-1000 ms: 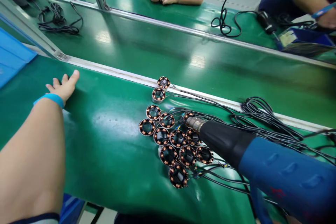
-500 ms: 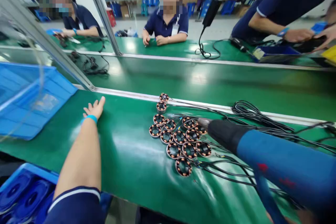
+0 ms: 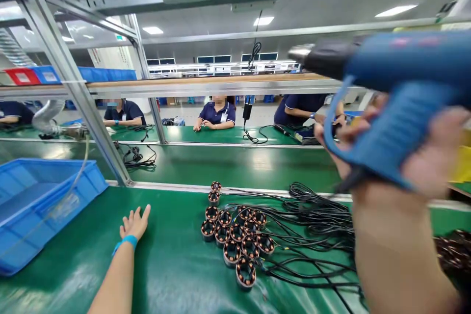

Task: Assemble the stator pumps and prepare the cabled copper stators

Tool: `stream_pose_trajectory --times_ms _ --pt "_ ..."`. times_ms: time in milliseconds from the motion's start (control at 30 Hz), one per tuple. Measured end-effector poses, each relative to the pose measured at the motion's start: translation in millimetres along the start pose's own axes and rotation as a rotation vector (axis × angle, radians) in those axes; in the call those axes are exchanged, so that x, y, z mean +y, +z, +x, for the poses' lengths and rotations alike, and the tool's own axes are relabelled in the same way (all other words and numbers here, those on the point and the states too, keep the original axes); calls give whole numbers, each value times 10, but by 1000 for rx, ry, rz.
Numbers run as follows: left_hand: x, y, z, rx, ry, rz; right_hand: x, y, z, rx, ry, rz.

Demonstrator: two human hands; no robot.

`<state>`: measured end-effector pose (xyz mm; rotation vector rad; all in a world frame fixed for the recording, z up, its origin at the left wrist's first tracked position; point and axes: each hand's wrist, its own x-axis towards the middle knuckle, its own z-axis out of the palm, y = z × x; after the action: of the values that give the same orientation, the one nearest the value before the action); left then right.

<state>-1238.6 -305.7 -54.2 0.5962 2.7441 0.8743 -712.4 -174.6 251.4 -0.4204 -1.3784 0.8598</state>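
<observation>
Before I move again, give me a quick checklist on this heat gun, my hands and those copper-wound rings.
1. Heat gun gripped: ok, in the right hand.
2. Nozzle off the copper-wound rings: ok, raised above them.
3. Left hand empty: ok, open near the blue bin.
4. Black cables neatly separated: not ok, they overlap in a loose heap.
5. Heat gun switched off: cannot tell.

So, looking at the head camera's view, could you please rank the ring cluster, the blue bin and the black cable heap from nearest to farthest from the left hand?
From the left hand:
1. Blue bin, just to its left.
2. Ring cluster, to its right.
3. Black cable heap, right of the rings.
</observation>
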Motion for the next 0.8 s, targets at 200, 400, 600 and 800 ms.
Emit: stream_pose_trajectory --times_ms 200,400,600,800 --pt "84 -73 -38 1 -12 22 85 295 2046 -414 89 -13" --pt "287 -186 -207 36 28 -17 240 301 1373 -19 -122 -300" --pt "663 132 -1527 66 462 -143 677 -27 -913 -495 -75 -486" --pt "936 556 -3001 -39 1433 -202 1407 -415 -2093 -845 150 -549"
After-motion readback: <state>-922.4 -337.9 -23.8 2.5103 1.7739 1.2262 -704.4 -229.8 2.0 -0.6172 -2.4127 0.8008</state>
